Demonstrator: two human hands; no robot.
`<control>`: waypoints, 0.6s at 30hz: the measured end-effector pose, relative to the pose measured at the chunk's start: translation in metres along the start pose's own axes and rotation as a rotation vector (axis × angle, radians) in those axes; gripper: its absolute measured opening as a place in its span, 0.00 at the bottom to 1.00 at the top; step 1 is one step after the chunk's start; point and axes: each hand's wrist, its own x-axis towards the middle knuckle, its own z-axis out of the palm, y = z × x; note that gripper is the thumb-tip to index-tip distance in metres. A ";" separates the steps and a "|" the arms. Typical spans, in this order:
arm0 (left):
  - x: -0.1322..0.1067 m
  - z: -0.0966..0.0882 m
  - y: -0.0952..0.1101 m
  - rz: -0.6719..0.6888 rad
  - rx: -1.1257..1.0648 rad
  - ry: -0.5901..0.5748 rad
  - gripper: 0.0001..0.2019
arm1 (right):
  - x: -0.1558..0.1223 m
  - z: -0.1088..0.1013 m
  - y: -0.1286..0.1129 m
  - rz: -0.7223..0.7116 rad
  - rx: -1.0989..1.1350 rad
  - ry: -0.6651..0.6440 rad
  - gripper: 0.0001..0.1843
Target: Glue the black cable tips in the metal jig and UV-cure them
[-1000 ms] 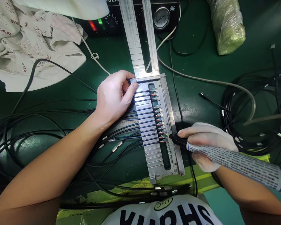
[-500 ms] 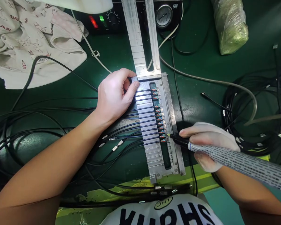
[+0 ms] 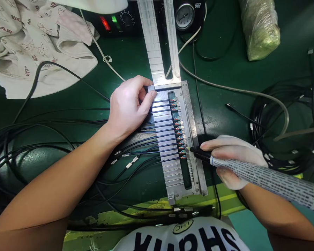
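My left hand [image 3: 131,101] is closed on the upper left corner of a slotted metal jig [image 3: 172,174], thumb on top and index finger at its edge. Several black cables [image 3: 169,138] lie side by side across the jig, their small connector ends [image 3: 180,132] lined up along its long slot. In a whitish glove, my right hand [image 3: 232,157] grips a marker-like pen [image 3: 261,177] with a white printed barrel and black front part. Its tip is at the connectors near the lower end of the row; whether it touches them I cannot tell.
A second slotted metal bar [image 3: 154,45] extends beyond the jig. Behind it stands a black box with a gauge [image 3: 185,16]. Coiled black cables [image 3: 267,139] lie right, a printed cloth [image 3: 42,52] left, and a plastic-wrapped bundle [image 3: 263,31] far right. A grey hose [image 3: 240,91] crosses the table.
The pen tip has shifted very slightly upward along the connector row. The whole view has drifted a little; my left hand keeps its hold on the jig.
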 end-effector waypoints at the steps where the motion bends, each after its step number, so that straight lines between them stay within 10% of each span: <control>1: 0.000 0.000 0.000 0.000 -0.006 0.000 0.13 | 0.000 0.000 0.000 0.002 -0.002 -0.002 0.10; 18: -0.001 -0.004 0.004 0.037 0.058 -0.025 0.09 | -0.007 -0.011 -0.017 -0.057 0.019 0.016 0.15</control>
